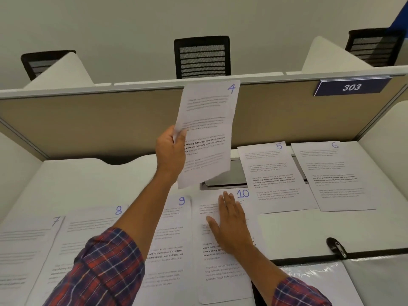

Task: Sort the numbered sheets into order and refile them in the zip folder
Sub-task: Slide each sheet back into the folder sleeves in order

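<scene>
So here's where we're at: our left hand (170, 151) has sheet 4 (207, 120) up in the air, in front of the partition (110, 120). Thumb and fingers pinch its left edge about halfway down, and the page hangs a bit tilted, clear of the desk (88, 184).

Our right hand (231, 221) is lying flat on sheet 10 (220, 272), fingers straight and close together, thumb out to the side, not gripping anything, just pressing the page down.

The rest is spread out face up. Near row from left to right: sheet 7 (22, 246), sheet 8 (88, 226), sheet 9 (170, 239), then 10, all side by side with edges overlapping a little. Our left arm in its plaid sleeve (106, 268) crosses over 8 and 9. Farther back on the right, sheet 5 (273, 173) and sheet 6 (337, 175) sit next to each other against the partition, and 5 partly covers a grey lid (229, 175) set into the desk.

The zip folder (320, 279) is at the near right corner, just right of 10, clear plastic with a black zip along the top and the puller (337, 247) resting there. Can't tell if anything is inside it.

There's a 303 sign (351, 87) up on the partition and a chair (202, 56) behind it.
</scene>
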Motion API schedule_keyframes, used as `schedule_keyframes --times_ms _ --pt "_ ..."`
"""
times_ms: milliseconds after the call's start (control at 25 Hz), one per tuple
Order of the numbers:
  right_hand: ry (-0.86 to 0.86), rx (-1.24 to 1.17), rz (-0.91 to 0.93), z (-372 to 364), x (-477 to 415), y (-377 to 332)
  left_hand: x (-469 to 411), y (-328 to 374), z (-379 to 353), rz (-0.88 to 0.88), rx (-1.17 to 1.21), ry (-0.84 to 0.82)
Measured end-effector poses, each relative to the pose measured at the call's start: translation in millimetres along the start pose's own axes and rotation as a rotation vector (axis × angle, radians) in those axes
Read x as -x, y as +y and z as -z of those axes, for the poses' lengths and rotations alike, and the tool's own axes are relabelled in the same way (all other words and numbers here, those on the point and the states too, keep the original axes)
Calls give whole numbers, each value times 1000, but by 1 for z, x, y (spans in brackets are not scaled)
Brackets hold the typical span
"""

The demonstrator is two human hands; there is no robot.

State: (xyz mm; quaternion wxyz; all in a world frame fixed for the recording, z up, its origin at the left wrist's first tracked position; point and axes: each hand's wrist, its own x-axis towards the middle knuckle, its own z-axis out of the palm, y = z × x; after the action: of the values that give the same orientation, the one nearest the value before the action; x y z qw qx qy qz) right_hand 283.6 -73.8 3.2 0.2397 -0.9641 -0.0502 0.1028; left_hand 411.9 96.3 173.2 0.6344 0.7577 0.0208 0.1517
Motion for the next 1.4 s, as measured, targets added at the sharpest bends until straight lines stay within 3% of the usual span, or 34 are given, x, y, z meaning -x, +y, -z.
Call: schedule_keyframes --times_ms 120,240,440,560,1000,1400 --pt "183 -561 -116 19 9 -20 18 6 12 143 188 41" --pt "201 -1035 -247 50 26 -38 41 16 16 232 304 93" --pt "223 -1657 -276 89 71 -40 94 32 15 335 454 92" --pt "232 -1906 -268 105 109 -30 133 35 6 404 496 32" --pt "486 -1954 -443 127 259 64 292 56 -84 540 440 -122" --pt "518 -1914 -548 158 424 202 470 87 -205 640 527 -151"
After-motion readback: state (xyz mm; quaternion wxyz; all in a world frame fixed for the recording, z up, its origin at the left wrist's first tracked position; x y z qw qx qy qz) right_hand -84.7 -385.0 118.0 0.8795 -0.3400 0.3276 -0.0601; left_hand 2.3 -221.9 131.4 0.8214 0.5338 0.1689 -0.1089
